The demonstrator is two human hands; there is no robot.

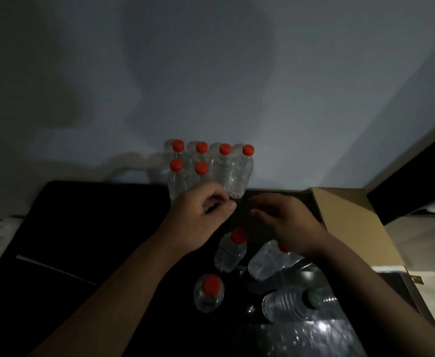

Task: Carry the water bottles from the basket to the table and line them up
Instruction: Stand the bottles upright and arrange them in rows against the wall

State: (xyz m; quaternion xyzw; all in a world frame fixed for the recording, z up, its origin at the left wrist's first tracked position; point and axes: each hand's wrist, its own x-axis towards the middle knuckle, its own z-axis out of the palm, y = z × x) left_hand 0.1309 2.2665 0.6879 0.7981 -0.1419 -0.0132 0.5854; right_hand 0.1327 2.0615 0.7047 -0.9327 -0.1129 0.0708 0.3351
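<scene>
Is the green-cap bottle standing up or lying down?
Lying down: the bottle shows its ribbed side, with its cap pointing sideways.

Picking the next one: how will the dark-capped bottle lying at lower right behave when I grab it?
The dark-capped bottle lies on its side, so it will likely roll if nudged. Its thin, ribbed clear wall probably dents under a hard squeeze, though the ribs should help grip. Its fill level is unclear.
</scene>
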